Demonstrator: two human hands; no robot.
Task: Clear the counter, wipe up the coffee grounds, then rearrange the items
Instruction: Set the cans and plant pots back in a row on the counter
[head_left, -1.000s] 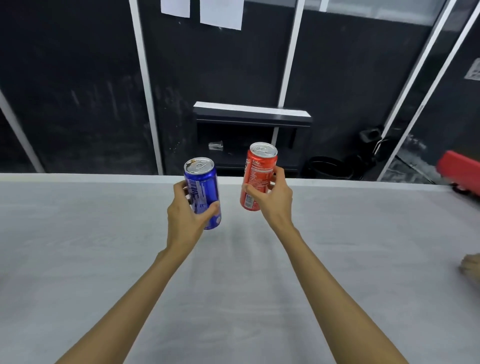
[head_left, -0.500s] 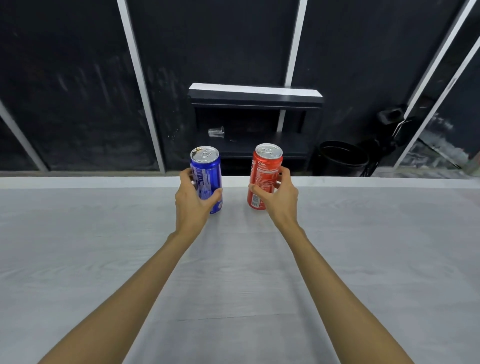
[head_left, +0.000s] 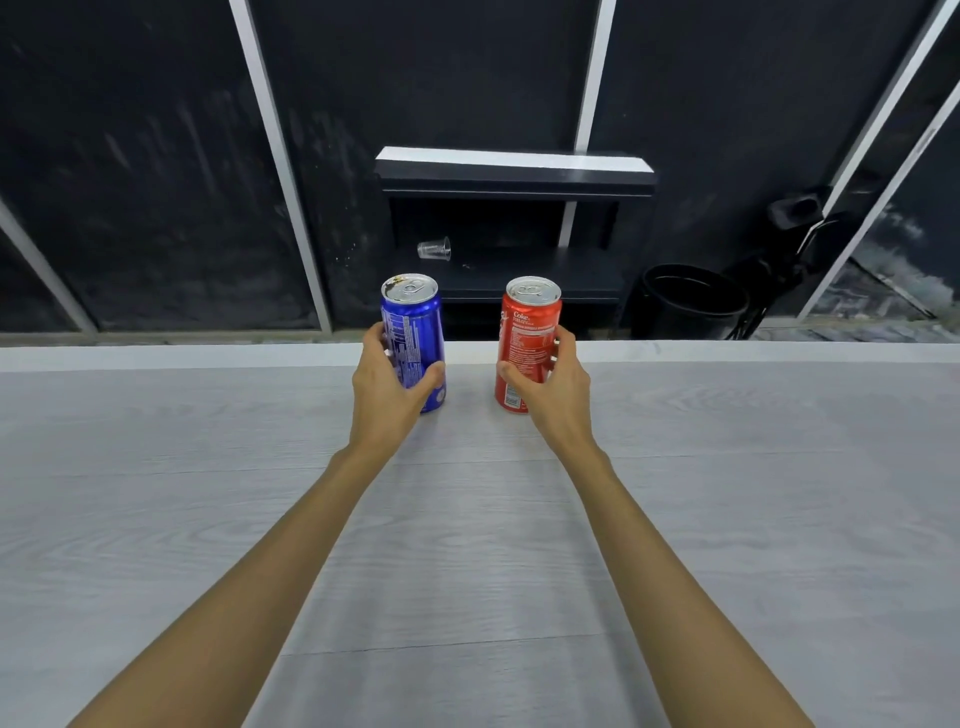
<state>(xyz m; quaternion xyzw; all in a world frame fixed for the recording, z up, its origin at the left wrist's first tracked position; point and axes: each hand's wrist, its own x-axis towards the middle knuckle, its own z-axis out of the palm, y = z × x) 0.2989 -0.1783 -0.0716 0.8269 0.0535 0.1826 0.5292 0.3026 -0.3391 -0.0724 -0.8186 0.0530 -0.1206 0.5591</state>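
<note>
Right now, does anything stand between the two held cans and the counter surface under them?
Nothing visible does. The left hand grips the blue metal can, the right hand the red metal can; the grey wood-grain counter around them shows no other thing.

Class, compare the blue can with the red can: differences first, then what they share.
The blue can is gripped by the left hand, the red can by the right hand. The red can reads Coke; the blue can's print is too small to read. Both stand upright near the far edge of the counter, with silver tops.
</note>
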